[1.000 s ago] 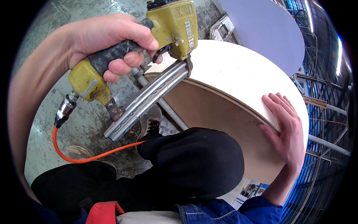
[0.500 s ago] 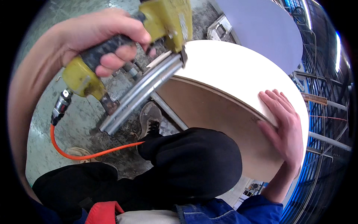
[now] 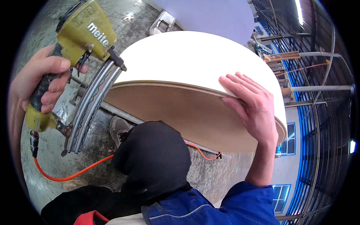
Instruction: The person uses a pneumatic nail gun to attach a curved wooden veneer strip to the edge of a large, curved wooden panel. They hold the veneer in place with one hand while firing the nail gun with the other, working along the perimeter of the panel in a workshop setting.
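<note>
My left hand (image 3: 48, 77) is closed round the black grip of a yellow pneumatic nail gun (image 3: 84, 33) with a long slanted metal magazine. The nail gun's nose is beside the left end of a large rounded board (image 3: 180, 58); whether they touch is unclear. White on its upper face, the board shows a layered wooden edge and a brown face below. My right hand (image 3: 257, 107) grips the board's near edge at the right, fingers lying over the white face and thumb at the rim. An orange air hose (image 3: 71, 177) runs from the nail gun's handle end.
My bent knee (image 3: 153, 153) in dark trousers is close under the board. A metal bar (image 3: 123, 114) runs beneath it. Behind stands another pale rounded panel (image 3: 213, 17) beside a metal bracket (image 3: 162, 23). Pipes and a blue-framed window (image 3: 287, 138) are at the right.
The nail gun and my left hand have moved left and slightly down. In view, the board and my right hand have shifted left, as the whole scene has too. More orange hose shows under the board.
</note>
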A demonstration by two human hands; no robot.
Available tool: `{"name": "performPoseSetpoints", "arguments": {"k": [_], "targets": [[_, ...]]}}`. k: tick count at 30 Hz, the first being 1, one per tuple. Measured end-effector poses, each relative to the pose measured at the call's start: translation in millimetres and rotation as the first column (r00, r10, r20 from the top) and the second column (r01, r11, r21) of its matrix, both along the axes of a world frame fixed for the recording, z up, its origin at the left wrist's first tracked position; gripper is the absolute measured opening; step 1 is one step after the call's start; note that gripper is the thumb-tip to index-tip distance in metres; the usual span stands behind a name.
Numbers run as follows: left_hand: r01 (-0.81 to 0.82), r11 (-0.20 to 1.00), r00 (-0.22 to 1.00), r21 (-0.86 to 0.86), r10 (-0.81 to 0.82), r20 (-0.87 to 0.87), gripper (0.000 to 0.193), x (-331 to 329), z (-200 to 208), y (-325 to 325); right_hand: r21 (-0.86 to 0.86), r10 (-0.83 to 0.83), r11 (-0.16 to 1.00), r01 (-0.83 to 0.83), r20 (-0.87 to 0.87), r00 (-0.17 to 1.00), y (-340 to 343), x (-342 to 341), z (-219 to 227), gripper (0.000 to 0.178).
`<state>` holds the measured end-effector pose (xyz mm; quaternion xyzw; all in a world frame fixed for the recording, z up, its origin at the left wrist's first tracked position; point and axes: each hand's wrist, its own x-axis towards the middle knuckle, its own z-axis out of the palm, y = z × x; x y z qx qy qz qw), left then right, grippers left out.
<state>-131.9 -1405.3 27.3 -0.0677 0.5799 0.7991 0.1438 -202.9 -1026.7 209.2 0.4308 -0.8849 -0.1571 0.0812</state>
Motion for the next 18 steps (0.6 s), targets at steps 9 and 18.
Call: {"name": "performPoseSetpoints", "arguments": {"k": [9,18], "targets": [[0.005,1.000,0.999,-0.026,-0.006,-0.050,0.035,6.6,-10.4,-8.8,-0.204,0.246,0.938,-0.279,-0.173,0.954,-18.1,30.6,-59.1,0.031],[0.026,0.999,0.997,-0.045,-0.029,-0.073,0.037,4.4,-24.0,-2.8,-0.311,0.267,0.898,-0.312,-0.181,0.947,-10.8,32.3,-72.4,0.033]]}}
